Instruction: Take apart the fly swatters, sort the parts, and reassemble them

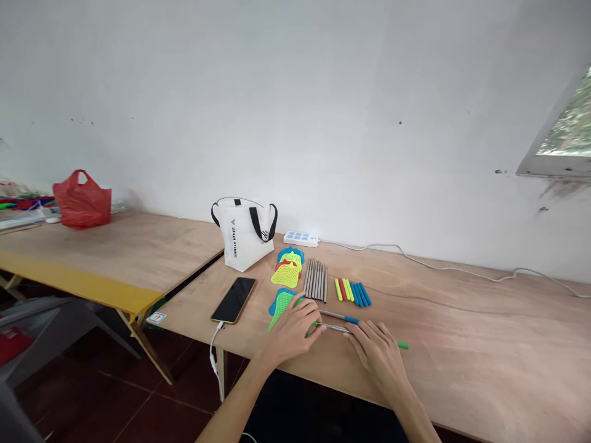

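My left hand (299, 326) is closed around the neck of a green fly swatter (278, 317), whose mesh head points left. From there its thin metal rod (336, 328) runs right to my right hand (376, 347). The fingers of that hand bend over the rod and handle, and the green handle end (403, 345) sticks out beyond them. Just behind lies a second swatter with a blue head (274, 304), partly covered by the green one, and a blue grip (351, 320). Farther back are stacked yellow, red and blue swatter heads (285, 275).
Several metal rods (316, 282) and coloured handle grips (353, 292) lie in rows. A phone (234, 299) on a cable sits left, before a white bag (244, 237). Along the wall are a power strip (301, 238) and its cord. A red bag (85, 203) stands on another table.
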Demonstrator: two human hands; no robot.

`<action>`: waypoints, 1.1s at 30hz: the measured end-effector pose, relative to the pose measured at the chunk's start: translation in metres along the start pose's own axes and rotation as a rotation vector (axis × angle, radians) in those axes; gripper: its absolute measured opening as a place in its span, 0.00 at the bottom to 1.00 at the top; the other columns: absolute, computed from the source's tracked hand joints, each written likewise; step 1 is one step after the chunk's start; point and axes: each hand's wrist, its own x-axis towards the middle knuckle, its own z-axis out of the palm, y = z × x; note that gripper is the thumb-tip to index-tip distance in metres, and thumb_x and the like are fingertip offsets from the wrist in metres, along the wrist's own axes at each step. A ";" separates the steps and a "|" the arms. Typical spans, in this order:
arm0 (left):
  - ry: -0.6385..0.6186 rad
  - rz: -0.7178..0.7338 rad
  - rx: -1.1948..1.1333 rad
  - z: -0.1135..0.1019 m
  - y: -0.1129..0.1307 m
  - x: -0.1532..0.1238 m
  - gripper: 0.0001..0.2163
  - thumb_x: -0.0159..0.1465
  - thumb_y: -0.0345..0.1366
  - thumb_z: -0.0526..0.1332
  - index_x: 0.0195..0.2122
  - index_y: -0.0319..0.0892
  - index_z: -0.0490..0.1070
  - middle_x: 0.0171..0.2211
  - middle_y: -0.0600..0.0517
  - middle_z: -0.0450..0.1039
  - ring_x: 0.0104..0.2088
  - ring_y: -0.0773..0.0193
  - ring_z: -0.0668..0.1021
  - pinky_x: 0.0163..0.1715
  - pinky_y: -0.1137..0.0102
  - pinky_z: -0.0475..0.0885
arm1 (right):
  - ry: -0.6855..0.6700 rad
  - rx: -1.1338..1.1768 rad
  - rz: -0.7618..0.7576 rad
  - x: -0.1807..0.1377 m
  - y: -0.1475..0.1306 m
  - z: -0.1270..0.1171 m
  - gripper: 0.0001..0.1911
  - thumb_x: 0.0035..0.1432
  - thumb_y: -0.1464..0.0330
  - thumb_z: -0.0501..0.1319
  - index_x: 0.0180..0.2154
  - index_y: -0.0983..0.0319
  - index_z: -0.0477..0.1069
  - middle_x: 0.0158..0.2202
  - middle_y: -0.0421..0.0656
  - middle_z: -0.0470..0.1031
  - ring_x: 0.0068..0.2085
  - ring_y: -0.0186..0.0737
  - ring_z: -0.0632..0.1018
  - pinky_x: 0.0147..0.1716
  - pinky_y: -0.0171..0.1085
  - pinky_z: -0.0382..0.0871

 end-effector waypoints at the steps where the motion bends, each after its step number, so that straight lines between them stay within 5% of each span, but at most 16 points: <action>1: -0.003 0.009 -0.007 0.000 -0.001 0.000 0.09 0.73 0.40 0.56 0.37 0.46 0.72 0.39 0.52 0.74 0.48 0.59 0.76 0.66 0.53 0.57 | -0.006 0.001 -0.004 0.000 0.000 -0.001 0.20 0.75 0.63 0.46 0.40 0.56 0.77 0.32 0.43 0.78 0.34 0.43 0.77 0.39 0.40 0.61; 10: -0.008 0.091 -0.030 -0.011 -0.012 0.000 0.11 0.74 0.41 0.55 0.38 0.48 0.76 0.38 0.53 0.76 0.48 0.60 0.75 0.65 0.57 0.58 | -0.167 -0.020 0.067 -0.011 0.010 0.006 0.27 0.75 0.56 0.43 0.31 0.54 0.74 0.25 0.40 0.79 0.24 0.41 0.78 0.22 0.37 0.54; 15: 0.024 0.011 0.006 -0.031 -0.033 -0.007 0.12 0.74 0.42 0.55 0.37 0.48 0.76 0.37 0.53 0.76 0.47 0.59 0.74 0.63 0.57 0.58 | -0.134 0.061 0.102 -0.015 0.053 -0.013 0.23 0.74 0.58 0.46 0.39 0.52 0.78 0.37 0.43 0.83 0.38 0.43 0.82 0.35 0.37 0.66; 22: 0.093 -0.019 0.003 -0.050 -0.043 -0.012 0.13 0.74 0.43 0.55 0.34 0.45 0.73 0.35 0.54 0.76 0.45 0.60 0.74 0.62 0.58 0.58 | 0.120 -0.030 0.134 -0.033 0.122 -0.044 0.23 0.71 0.52 0.51 0.36 0.54 0.80 0.36 0.42 0.83 0.38 0.42 0.80 0.47 0.43 0.65; 33: 0.130 0.011 0.013 -0.061 -0.044 -0.017 0.10 0.73 0.41 0.59 0.35 0.44 0.71 0.37 0.55 0.77 0.48 0.61 0.76 0.60 0.60 0.57 | -0.059 0.055 0.226 -0.052 0.147 -0.062 0.26 0.69 0.46 0.48 0.39 0.51 0.79 0.34 0.41 0.81 0.38 0.45 0.79 0.46 0.46 0.67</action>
